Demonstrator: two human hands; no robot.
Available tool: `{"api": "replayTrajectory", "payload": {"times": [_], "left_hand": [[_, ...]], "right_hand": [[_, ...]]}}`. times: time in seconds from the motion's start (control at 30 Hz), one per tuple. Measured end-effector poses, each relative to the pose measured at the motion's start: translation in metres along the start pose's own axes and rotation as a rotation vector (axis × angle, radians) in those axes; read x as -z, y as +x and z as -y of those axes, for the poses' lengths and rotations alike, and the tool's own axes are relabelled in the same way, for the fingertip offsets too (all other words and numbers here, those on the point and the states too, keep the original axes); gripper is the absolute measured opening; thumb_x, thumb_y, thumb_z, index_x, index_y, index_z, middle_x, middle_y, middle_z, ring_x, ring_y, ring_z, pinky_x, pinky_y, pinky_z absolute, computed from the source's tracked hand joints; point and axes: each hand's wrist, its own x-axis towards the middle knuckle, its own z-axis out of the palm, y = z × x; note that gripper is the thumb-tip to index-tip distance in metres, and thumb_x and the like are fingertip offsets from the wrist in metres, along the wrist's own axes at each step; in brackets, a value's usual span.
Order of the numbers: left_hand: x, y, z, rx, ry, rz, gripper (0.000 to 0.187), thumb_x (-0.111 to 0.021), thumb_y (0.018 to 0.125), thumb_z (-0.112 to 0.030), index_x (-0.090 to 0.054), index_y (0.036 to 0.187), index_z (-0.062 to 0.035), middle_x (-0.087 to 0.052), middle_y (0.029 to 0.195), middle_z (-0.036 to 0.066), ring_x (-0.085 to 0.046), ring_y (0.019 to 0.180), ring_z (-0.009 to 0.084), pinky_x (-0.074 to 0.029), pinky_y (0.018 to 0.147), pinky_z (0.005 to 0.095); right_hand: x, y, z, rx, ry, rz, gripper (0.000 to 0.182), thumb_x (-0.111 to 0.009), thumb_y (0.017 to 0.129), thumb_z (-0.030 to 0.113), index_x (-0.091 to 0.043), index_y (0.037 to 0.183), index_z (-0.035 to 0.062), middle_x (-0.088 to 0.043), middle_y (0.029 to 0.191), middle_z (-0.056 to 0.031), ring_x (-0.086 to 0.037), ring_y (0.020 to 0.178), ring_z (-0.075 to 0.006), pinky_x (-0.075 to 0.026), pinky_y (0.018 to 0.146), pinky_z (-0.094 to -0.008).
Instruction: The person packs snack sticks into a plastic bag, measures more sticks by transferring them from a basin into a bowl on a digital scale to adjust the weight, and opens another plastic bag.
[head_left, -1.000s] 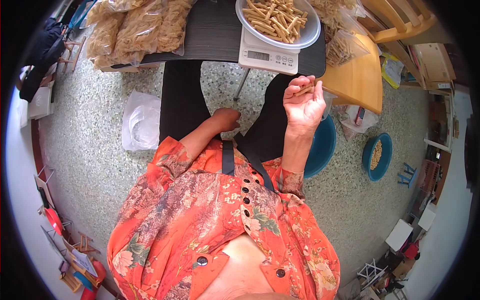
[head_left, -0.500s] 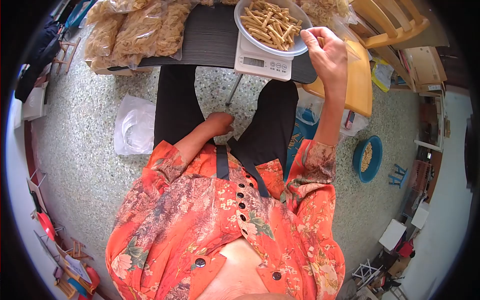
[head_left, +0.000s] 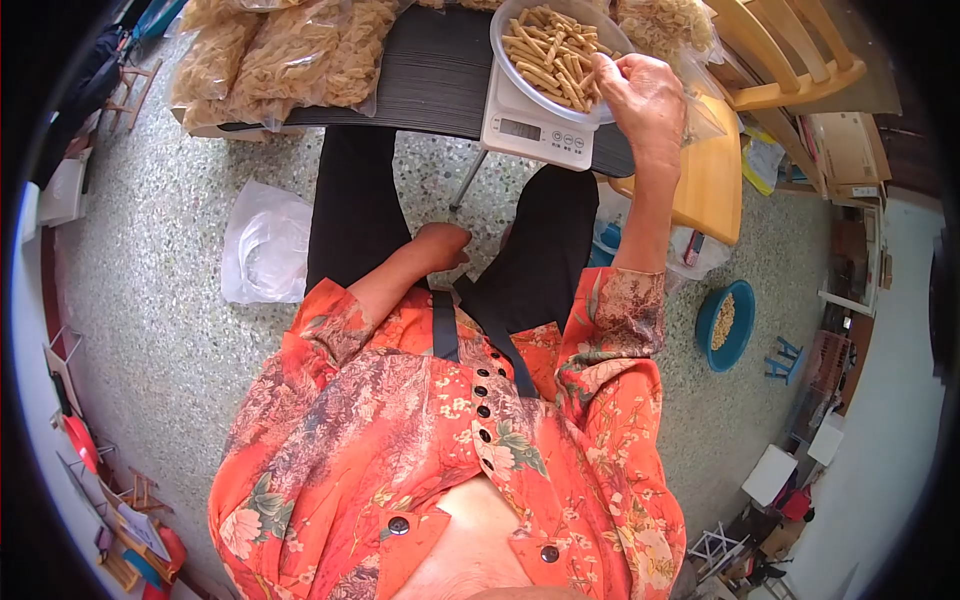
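My right hand [head_left: 645, 105] reaches over the near right rim of a translucent plastic bowl [head_left: 505, 58]. Its thumb and fingers are closed together at the brown snack sticks [head_left: 548, 50] inside; the fingertips are partly hidden, but they seem to pinch a stick. Under the bowl is a white digital kitchen scale [head_left: 540, 138], whose lit display is too small to read. Resting between my thighs, my left hand [head_left: 440, 247] is loosely curled, with no object showing in it.
Clear bags of pale, curly dried food [head_left: 290, 60] are piled on the dark table [head_left: 430, 75] at left. A wooden chair [head_left: 710, 190] stands at right. A plastic bag [head_left: 265, 245] and a blue basin [head_left: 727, 325] with pale pieces lie on the speckled floor.
My right hand has moved from the bowl's right rim inward to the sticks, its fingers now pointing into the bowl. The view has shifted slightly. My left hand stays put.
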Motion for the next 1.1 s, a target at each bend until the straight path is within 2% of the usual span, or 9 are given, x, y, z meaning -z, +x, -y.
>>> {"api": "replayTrajectory", "payload": {"times": [0.07, 0.17, 0.2, 0.3, 0.33, 0.4, 0.6, 0.8, 1.1], "left_hand": [[0.003, -0.001, -0.002, 0.019, 0.005, 0.018, 0.032, -0.071, 0.078, -0.032, -0.067, 0.096, -0.006, -0.068, 0.094, 0.016, -0.065, 0.093, 0.0353, -0.052, 0.077, 0.0467], [0.002, -0.001, -0.002, 0.014, -0.001, 0.015, 0.032, -0.071, 0.078, -0.032, -0.067, 0.095, -0.0058, -0.068, 0.093, 0.017, -0.065, 0.092, 0.0353, -0.052, 0.077, 0.0469], [0.0, 0.0, 0.0, 0.012, 0.0, 0.015, 0.032, -0.071, 0.078, -0.032, -0.067, 0.095, -0.0058, -0.068, 0.093, 0.017, -0.065, 0.092, 0.0353, -0.052, 0.077, 0.0469], [-0.007, 0.002, 0.005, -0.037, 0.011, -0.017, 0.032, -0.068, 0.081, -0.035, -0.065, 0.094, -0.0056, -0.066, 0.085, 0.018, -0.065, 0.085, 0.0376, -0.05, 0.072, 0.0482], [-0.008, 0.002, 0.007, -0.044, 0.008, -0.029, 0.032, -0.068, 0.08, -0.034, -0.065, 0.094, -0.0055, -0.066, 0.085, 0.018, -0.064, 0.086, 0.0378, -0.05, 0.072, 0.0483], [-0.011, 0.001, 0.007, -0.05, 0.004, -0.031, 0.032, -0.069, 0.08, -0.034, -0.064, 0.094, -0.0055, -0.066, 0.085, 0.018, -0.064, 0.086, 0.0379, -0.05, 0.072, 0.0484], [-0.004, -0.001, 0.002, 0.013, 0.02, 0.042, 0.033, -0.071, 0.078, -0.033, -0.066, 0.096, -0.0057, -0.068, 0.095, 0.017, -0.065, 0.093, 0.0354, -0.052, 0.077, 0.0468], [-0.008, -0.001, 0.005, -0.028, 0.028, 0.013, 0.032, -0.069, 0.08, -0.034, -0.066, 0.096, -0.0067, -0.067, 0.089, 0.015, -0.065, 0.089, 0.0357, -0.05, 0.074, 0.0469], [-0.017, -0.002, 0.014, -0.019, -0.03, -0.002, 0.031, -0.069, 0.078, -0.033, -0.068, 0.092, -0.006, -0.068, 0.091, 0.015, -0.066, 0.09, 0.0339, -0.052, 0.075, 0.0453]], "right_hand": [[0.005, -0.003, -0.001, 0.007, 0.114, -0.023, 0.04, -0.061, 0.086, 0.041, -0.071, 0.086, 0.0021, -0.069, 0.076, -0.0159, -0.067, 0.072, -0.0315, -0.051, 0.068, -0.0412], [0.008, -0.01, -0.005, -0.069, 0.628, -0.143, 0.026, -0.07, 0.085, 0.026, -0.07, 0.082, 0.0005, -0.058, 0.059, -0.0018, -0.051, 0.047, -0.0107, -0.041, 0.047, -0.0262], [0.011, -0.014, -0.005, -0.07, 0.627, -0.145, 0.026, -0.07, 0.085, 0.026, -0.07, 0.082, 0.0005, -0.058, 0.059, -0.0018, -0.051, 0.047, -0.0107, -0.041, 0.047, -0.0262], [0.02, -0.033, -0.009, -0.166, 1.634, 0.014, 0.021, -0.062, 0.092, 0.022, -0.061, 0.089, 0.0019, -0.041, 0.057, 0.002, -0.032, 0.043, -0.0042, -0.026, 0.04, -0.0202], [0.018, -0.042, -0.011, -0.172, 1.636, 0.017, 0.021, -0.062, 0.092, 0.022, -0.061, 0.089, 0.0019, -0.041, 0.057, 0.002, -0.032, 0.043, -0.0042, -0.026, 0.04, -0.0202], [0.014, -0.06, -0.015, -0.137, 2.33, 0.167, 0.022, -0.058, 0.094, 0.024, -0.057, 0.087, 0.0036, -0.043, 0.062, 0.0004, -0.032, 0.045, -0.006, -0.027, 0.039, -0.0209], [-0.043, -0.125, -0.004, -0.506, 2.478, 0.109, 0.023, -0.048, 0.094, 0.027, -0.056, 0.085, 0.0075, -0.049, 0.07, -0.0027, -0.043, 0.05, -0.0118, -0.029, 0.039, -0.0227], [-0.107, -0.166, 0.016, -0.809, 2.04, 0.162, 0.022, -0.049, 0.095, 0.028, -0.056, 0.092, 0.008, -0.044, 0.063, 0.0011, -0.039, 0.048, -0.0093, -0.027, 0.039, -0.0225], [-0.144, -0.181, 0.022, -0.72, 1.885, 0.34, 0.02, -0.05, 0.096, 0.022, -0.053, 0.102, 0.0029, -0.051, 0.065, -0.0027, -0.05, 0.048, -0.0117, -0.031, 0.037, -0.0214]]}}
